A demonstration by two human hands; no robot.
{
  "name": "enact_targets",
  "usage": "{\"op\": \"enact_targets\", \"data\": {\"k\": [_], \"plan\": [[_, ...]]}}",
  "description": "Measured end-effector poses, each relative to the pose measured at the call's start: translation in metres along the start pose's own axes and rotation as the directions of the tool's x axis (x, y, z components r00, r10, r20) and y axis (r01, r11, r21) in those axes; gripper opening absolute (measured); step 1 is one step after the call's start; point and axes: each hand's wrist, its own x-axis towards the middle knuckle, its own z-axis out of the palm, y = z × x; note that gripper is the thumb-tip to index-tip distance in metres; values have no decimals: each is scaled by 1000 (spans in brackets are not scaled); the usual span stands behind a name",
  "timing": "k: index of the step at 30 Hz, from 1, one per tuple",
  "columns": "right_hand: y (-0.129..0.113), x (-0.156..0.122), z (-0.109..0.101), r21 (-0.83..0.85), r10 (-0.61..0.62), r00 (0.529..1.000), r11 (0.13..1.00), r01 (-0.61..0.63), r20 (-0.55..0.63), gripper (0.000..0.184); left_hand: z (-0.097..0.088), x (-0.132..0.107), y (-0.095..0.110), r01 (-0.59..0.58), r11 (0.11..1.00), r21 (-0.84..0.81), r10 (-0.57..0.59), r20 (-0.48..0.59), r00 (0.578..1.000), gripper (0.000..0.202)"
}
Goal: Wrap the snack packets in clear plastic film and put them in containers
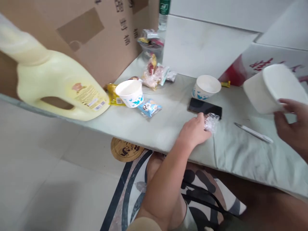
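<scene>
My left hand is closed on a crinkled clear plastic wrapper, just over the table and beside a black phone. What lies inside the wrapper is hard to make out. At the right, my right hand grips the rim of a tilted white tub, whose inside is hidden from me. Between my hands lies a slim white pen-like tool. Behind the phone stands a white paper bowl with a blue pattern. A similar paper bowl stands farther left, touching a blue snack packet.
A large yellow jug stands at the left. Cardboard boxes and white boxes line the back. Wrapped snacks and a filled clear tub sit near a green-labelled bottle. The table's front edge runs before my legs.
</scene>
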Motion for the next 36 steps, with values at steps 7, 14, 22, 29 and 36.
{"op": "enact_targets", "data": {"k": [7, 14, 22, 29, 36], "plan": [[23, 0, 26, -16, -68, 986, 997, 71, 151, 41, 43, 24, 17, -63, 987, -150, 61, -21, 998, 73], [-2, -56, 45, 270, -51, 997, 962, 33, 60, 34, 65, 38, 26, -15, 996, 91, 41, -290, 956, 64], [58, -62, 65, 84, -75, 996, 994, 71, 48, 39, 61, 52, 8, -1, 998, -58, -12, -226, 974, 66], [71, -67, 53, 210, -66, 988, 977, 36, 137, 34, 83, 52, 13, -94, 995, 38, 98, -147, 984, 76], [57, -84, 30, 436, -259, 927, 892, 122, 271, 38, 110, 66, 26, -186, 955, 233, 235, -206, 950, 63]]}}
